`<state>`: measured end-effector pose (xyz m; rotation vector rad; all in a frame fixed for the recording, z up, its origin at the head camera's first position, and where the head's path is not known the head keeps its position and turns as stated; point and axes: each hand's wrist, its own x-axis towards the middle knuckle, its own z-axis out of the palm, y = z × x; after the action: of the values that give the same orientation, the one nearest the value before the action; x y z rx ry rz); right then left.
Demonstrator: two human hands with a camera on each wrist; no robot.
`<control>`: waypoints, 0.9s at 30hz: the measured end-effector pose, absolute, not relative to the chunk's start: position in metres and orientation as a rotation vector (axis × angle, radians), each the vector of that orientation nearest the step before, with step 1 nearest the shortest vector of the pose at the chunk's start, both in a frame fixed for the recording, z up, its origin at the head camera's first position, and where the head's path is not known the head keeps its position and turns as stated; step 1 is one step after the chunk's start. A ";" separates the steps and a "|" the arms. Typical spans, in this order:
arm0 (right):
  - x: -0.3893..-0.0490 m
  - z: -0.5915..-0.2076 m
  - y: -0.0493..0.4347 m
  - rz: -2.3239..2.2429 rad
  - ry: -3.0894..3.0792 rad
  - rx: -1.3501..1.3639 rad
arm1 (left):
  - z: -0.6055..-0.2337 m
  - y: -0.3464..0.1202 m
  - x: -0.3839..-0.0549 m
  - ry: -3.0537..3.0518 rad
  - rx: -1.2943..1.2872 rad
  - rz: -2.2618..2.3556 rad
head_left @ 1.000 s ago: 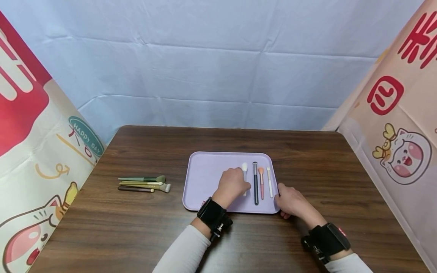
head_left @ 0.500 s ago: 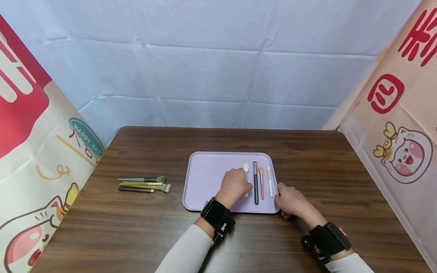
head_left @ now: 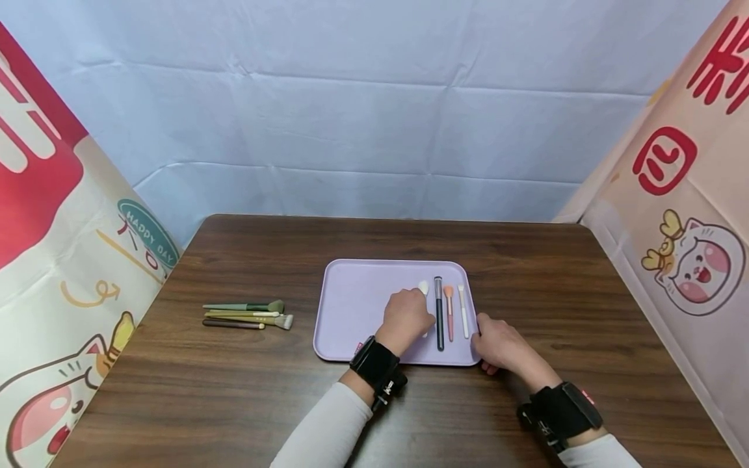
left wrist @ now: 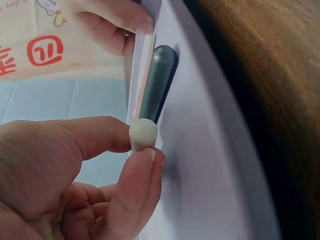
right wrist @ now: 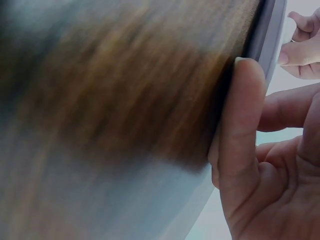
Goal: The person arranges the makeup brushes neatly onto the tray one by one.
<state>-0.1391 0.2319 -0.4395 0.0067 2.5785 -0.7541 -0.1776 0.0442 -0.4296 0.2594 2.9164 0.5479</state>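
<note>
My left hand is over the lilac tray, pinching the rounded handle end of a white-handled makeup brush between thumb and fingers. The brush's pale bristles show beyond the hand; the middle of the brush is hidden. Just right of it lie a dark makeup brush, a pink makeup brush and a slim white makeup brush, roughly parallel. At the tray's lower right corner, my right hand grips the rim, with one digit along the outer side and another across it.
Left of the tray, several green, olive and dark makeup brushes lie bunched on the brown wooden table. A pale blue cloth hangs behind, and printed sheets flank both sides.
My left hand has shifted slightly right with the white-handled makeup brush, bringing it closer to the dark brush. The right hand stays at the tray's corner.
</note>
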 end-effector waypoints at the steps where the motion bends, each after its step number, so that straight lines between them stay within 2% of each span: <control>1: -0.139 -0.439 0.232 -0.755 2.578 0.008 | -0.430 0.045 -0.178 2.918 0.259 0.542; 27: -0.140 -0.440 0.231 -0.781 2.549 0.032 | -0.437 0.052 -0.179 2.911 0.244 0.510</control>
<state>-0.1398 0.2315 -0.4401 0.0324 2.5489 -0.7810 -0.1789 0.0523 -0.4369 0.2439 2.9112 0.5101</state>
